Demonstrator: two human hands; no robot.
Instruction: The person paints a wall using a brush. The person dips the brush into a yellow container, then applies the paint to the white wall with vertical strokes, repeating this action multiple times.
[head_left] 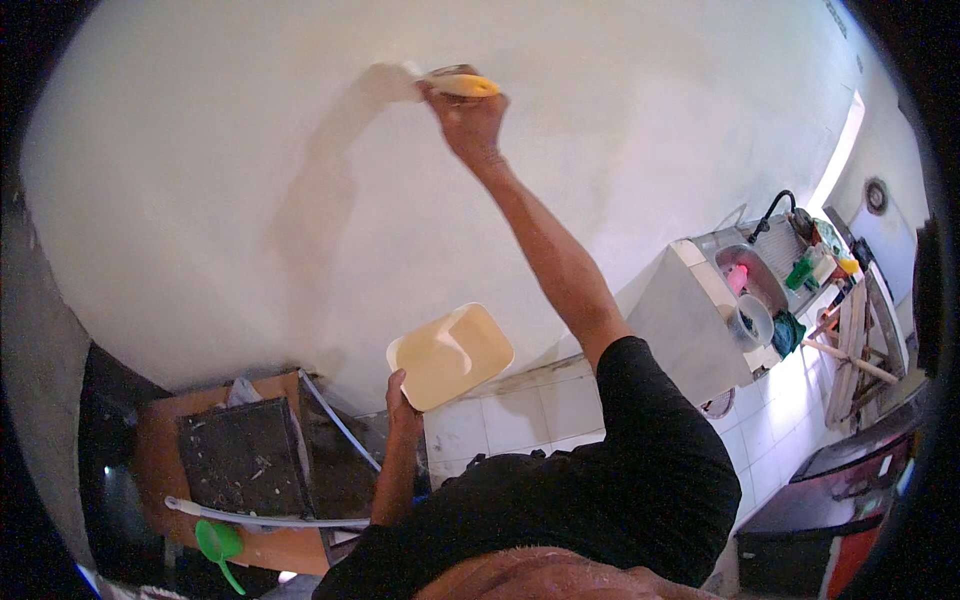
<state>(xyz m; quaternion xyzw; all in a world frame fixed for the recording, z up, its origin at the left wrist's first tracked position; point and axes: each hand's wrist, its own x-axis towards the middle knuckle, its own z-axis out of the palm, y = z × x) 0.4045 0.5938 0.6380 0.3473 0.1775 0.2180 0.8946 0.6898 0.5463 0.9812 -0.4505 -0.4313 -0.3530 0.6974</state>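
Note:
My right hand [470, 118] is raised against the pale wall [230, 130], its fingers closed round a paintbrush [470, 86] with a yellow-orange handle. The brush head is at the wall, mostly hidden by my fingers, and my arm casts a shadow to the left. Lower down, my left hand [402, 408] grips the near left edge of a cream rectangular plastic tub [478, 375]. The tub is tilted so that its inside shows, with a pale whitish patch in it.
At the right stands a counter [668, 310] with a metal sink [765, 275], a black tap [772, 212] and a clear bowl [750, 322]. A wooden frame [850, 350] leans beyond it. Lower left is an orange-brown cabinet [160, 440] with a dark panel [245, 455] and a green dipper [218, 540].

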